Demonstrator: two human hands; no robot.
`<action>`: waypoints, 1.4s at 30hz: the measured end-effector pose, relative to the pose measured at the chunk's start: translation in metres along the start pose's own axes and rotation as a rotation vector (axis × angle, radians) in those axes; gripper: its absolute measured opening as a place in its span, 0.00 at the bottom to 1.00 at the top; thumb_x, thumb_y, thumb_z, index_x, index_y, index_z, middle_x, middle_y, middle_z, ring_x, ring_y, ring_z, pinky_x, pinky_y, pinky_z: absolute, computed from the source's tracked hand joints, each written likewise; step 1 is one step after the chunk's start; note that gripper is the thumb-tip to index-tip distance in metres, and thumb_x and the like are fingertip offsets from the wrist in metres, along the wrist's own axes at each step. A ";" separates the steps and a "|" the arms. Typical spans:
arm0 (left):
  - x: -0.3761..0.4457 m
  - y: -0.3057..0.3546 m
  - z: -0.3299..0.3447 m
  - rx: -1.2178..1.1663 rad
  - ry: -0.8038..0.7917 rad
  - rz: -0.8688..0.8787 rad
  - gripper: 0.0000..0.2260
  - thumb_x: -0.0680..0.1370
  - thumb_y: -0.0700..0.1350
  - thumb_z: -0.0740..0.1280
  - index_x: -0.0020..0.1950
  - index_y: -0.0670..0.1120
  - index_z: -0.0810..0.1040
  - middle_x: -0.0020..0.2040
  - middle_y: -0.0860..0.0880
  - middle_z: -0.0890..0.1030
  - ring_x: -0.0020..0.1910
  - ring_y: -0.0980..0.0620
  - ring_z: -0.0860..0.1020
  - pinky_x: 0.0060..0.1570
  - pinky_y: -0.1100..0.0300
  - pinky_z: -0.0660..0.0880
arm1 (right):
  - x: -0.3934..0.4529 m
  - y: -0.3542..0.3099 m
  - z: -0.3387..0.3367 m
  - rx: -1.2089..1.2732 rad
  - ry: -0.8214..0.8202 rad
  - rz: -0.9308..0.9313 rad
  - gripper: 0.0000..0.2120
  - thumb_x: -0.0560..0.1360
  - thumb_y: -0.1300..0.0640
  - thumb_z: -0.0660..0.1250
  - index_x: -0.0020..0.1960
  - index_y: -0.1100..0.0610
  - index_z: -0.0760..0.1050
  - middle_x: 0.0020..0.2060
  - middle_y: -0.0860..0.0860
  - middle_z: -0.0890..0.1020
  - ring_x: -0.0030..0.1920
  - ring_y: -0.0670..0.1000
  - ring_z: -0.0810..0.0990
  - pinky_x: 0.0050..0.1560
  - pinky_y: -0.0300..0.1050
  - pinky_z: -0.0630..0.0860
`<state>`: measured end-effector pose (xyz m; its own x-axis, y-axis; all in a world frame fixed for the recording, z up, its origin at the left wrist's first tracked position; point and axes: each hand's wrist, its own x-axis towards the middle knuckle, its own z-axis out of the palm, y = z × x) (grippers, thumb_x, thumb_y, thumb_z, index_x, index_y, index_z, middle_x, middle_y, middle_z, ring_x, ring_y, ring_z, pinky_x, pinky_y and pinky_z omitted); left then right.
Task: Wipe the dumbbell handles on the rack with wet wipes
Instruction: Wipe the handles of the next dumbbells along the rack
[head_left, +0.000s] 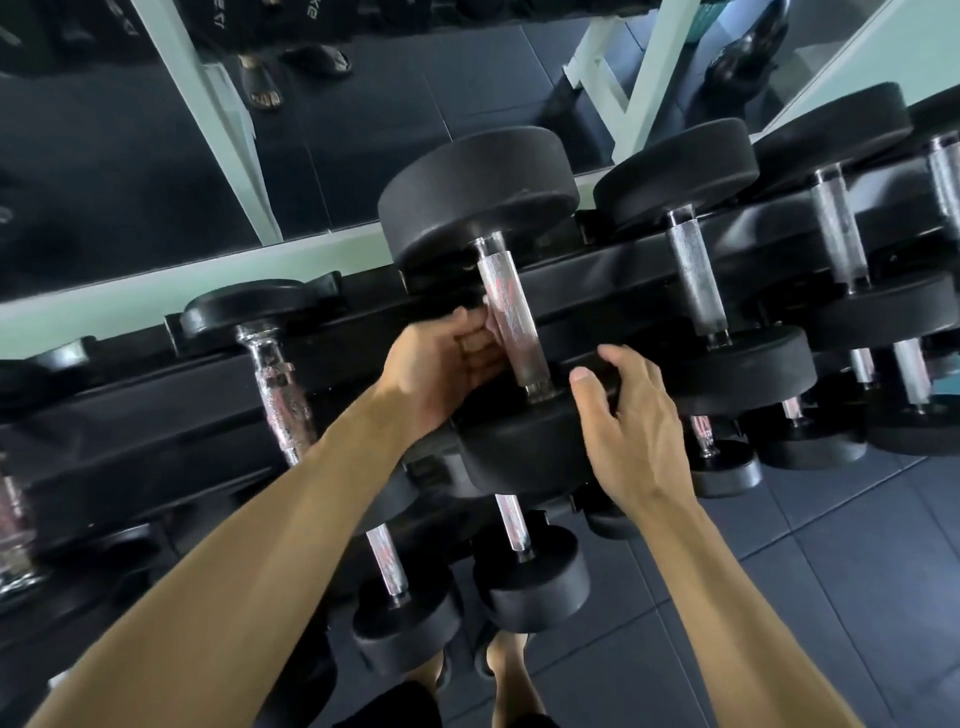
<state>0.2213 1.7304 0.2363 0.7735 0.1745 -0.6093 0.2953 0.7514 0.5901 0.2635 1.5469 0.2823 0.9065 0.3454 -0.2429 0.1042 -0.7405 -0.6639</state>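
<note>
Head view, looking down on a black dumbbell rack (363, 343) set against a mirrored wall.

Left hand (447, 358): fingers curled round the left side of the knurled metal handle (511, 322) of a large black dumbbell (478, 192) on the top tier. Whether a wet wipe lies under the fingers cannot be told; none shows.

Right hand (631, 431): fingers loosely spread and lightly bent, resting on the near rubber head (519, 447) of the same dumbbell, thumb at the head's upper edge, just right of the handle's lower end.

The dumbbell sits tilted on the top tier, far head up toward the mirror, near head toward the person.

To its right, a second dumbbell (696, 280) with a bare handle, then more along the tier. To its left, a smaller one with a shiny chrome handle (275, 384). Lower tier: smaller dumbbells (530, 582) below the hands.

Floor (831, 571): dark tiles. The person's sandalled feet show at bottom edge.
</note>
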 end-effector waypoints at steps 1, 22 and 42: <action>-0.007 -0.007 -0.002 0.041 -0.002 -0.034 0.17 0.82 0.46 0.56 0.61 0.37 0.77 0.54 0.38 0.81 0.56 0.41 0.80 0.59 0.52 0.77 | 0.001 -0.002 0.002 -0.010 0.015 0.017 0.23 0.81 0.45 0.59 0.73 0.52 0.67 0.73 0.50 0.68 0.70 0.52 0.69 0.71 0.55 0.66; -0.009 -0.010 0.008 0.346 -0.035 -0.138 0.37 0.82 0.66 0.46 0.61 0.38 0.81 0.59 0.39 0.83 0.59 0.42 0.81 0.63 0.51 0.75 | 0.003 0.000 0.008 0.004 0.116 0.033 0.20 0.78 0.43 0.59 0.64 0.51 0.75 0.63 0.47 0.76 0.62 0.49 0.73 0.60 0.44 0.64; -0.013 0.004 0.030 -0.065 0.264 0.141 0.13 0.82 0.45 0.61 0.61 0.42 0.81 0.58 0.45 0.84 0.56 0.48 0.82 0.58 0.54 0.76 | 0.006 0.004 0.010 0.042 0.142 0.018 0.24 0.72 0.40 0.56 0.61 0.50 0.77 0.58 0.43 0.77 0.58 0.46 0.73 0.58 0.41 0.65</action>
<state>0.2289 1.7118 0.2624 0.6292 0.4327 -0.6456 0.1523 0.7459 0.6484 0.2656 1.5520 0.2717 0.9570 0.2454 -0.1547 0.0730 -0.7199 -0.6902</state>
